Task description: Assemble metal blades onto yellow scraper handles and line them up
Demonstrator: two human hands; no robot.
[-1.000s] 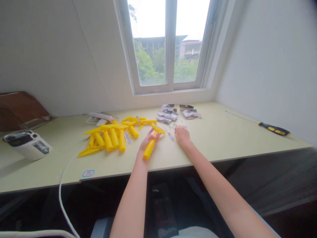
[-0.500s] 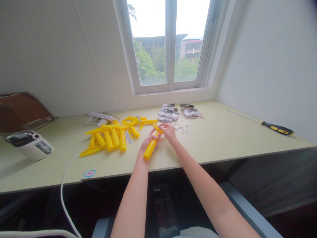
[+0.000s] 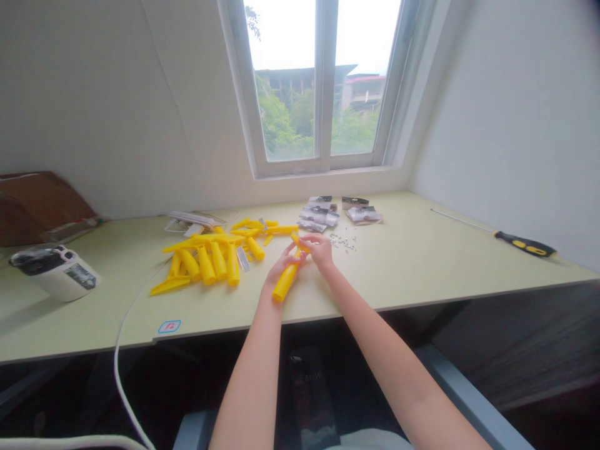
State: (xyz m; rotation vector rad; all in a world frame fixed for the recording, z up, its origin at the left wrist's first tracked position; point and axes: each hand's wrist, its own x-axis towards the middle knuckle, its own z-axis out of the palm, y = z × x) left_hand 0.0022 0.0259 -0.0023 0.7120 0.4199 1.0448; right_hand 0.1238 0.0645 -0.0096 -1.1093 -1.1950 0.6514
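Observation:
A yellow plastic scraper-like tool, with a thick round handle and a narrower head, lies tilted across my left hand. The fingers of that hand are wrapped round it near the head, and the handle's wide end points toward me. My right hand is closed in a pinch at the head end, touching it; whether a small part sits between those fingertips is hidden. Just right of my right hand, small silvery fasteners lie scattered on the table. To the left is a pile of similar yellow tools.
A long screwdriver lies at the right. Plastic packets sit near the window. At the left are a white mug with a dark lid, a cardboard box and a white cable crossing the table's front edge.
Both hands stay in nearly the same place on the yellow tool. My right fingers have shifted very slightly at its head; the camera view has moved a little.

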